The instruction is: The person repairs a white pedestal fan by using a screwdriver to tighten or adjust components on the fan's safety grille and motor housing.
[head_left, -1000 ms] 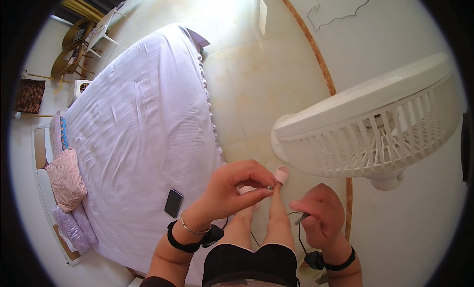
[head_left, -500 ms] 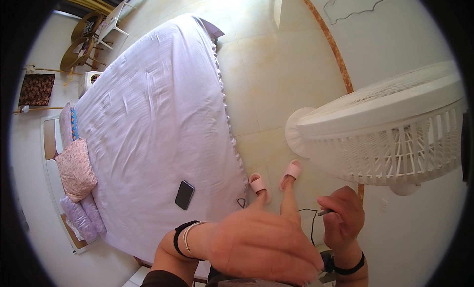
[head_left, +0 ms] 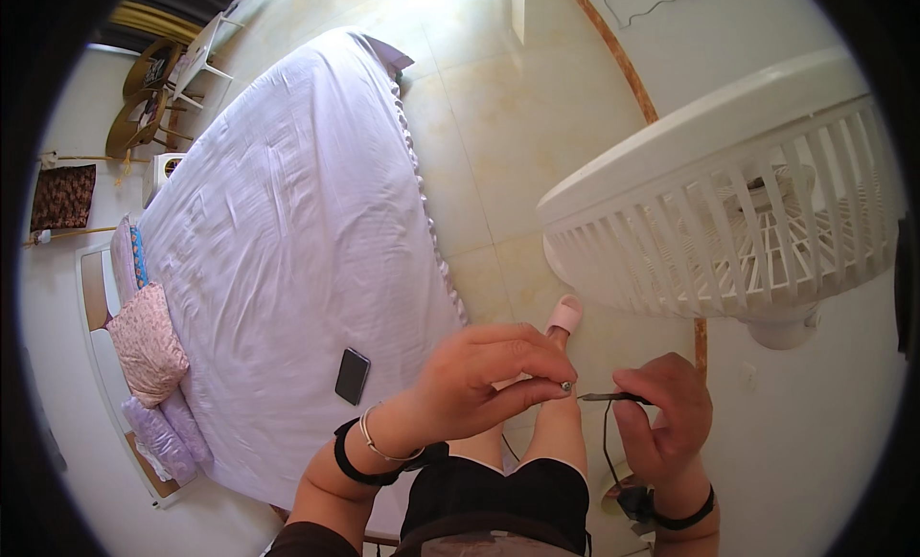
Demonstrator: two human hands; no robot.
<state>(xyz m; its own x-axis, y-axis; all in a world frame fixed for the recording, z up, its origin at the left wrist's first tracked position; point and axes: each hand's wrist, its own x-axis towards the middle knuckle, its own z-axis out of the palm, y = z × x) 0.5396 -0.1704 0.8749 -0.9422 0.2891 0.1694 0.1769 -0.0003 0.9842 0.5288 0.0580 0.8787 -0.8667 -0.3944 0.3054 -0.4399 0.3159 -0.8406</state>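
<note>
- Since the frame half a second ago, the left hand (head_left: 489,375) has come up from a blurred position low over the lap (head_left: 494,500) and now faces the right hand (head_left: 673,404); the white fan (head_left: 728,227) sits differently in view, which I attribute to the head camera shifting.
- Left hand: thumb and index finger pinch a small, round, metallic-looking piece (head_left: 566,386). I cannot confirm its exact kind from my station.
- Right hand: thumb and bent fingers grip the rear of a slim dark tool (head_left: 615,397), its narrow end pointing left.
- Location of the piece: at the left fingertips, on the near side of the scene, just beside the tool's narrow end. I cannot establish whether they touch.
- Surroundings: bed (head_left: 287,203) to the left, a dark phone (head_left: 352,376) lying near its near right part; fan to the right, beyond the right hand.
- Step in hand, in my judgement: lining the tool up with the piece.
- Next move, in my judgement, calls for a firm left pinch and a small, steady adjustment of the tool's end.
</note>
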